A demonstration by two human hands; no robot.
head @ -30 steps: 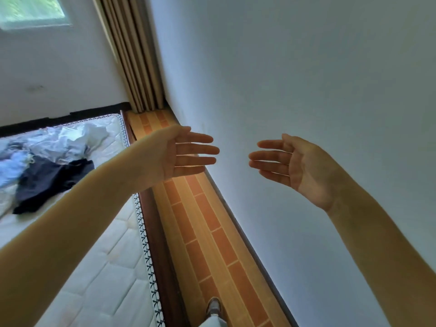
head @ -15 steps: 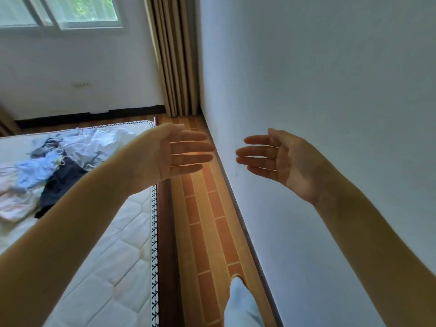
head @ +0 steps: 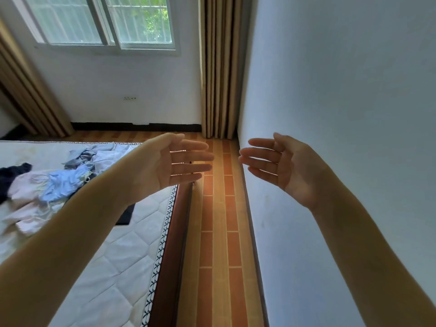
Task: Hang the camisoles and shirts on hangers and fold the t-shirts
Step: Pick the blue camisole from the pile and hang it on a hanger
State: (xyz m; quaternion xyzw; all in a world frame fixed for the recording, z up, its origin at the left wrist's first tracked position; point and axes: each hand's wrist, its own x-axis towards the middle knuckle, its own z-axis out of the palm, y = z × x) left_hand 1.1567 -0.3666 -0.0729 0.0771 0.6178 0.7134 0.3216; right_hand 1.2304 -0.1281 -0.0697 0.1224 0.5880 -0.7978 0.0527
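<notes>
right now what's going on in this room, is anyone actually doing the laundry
Not yet. A person stands between the bed and the wall with both arms stretched out in front, the left hand and right hand open, palms facing each other, holding nothing. The clothes lie in a loose heap on the bare mattress to the person's left: light blue, pale pink, white and dark pieces, none folded or hung. No hangers are in view.

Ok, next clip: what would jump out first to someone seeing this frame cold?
Two bare, empty hands fill the middle, palms facing each other with fingers straight: the left hand over the mattress edge, the right hand in front of the white wall. Next comes the pile of clothes, light blue, pink, white and dark pieces, crumpled on the quilted mattress at the left. No hangers are in view.
</notes>
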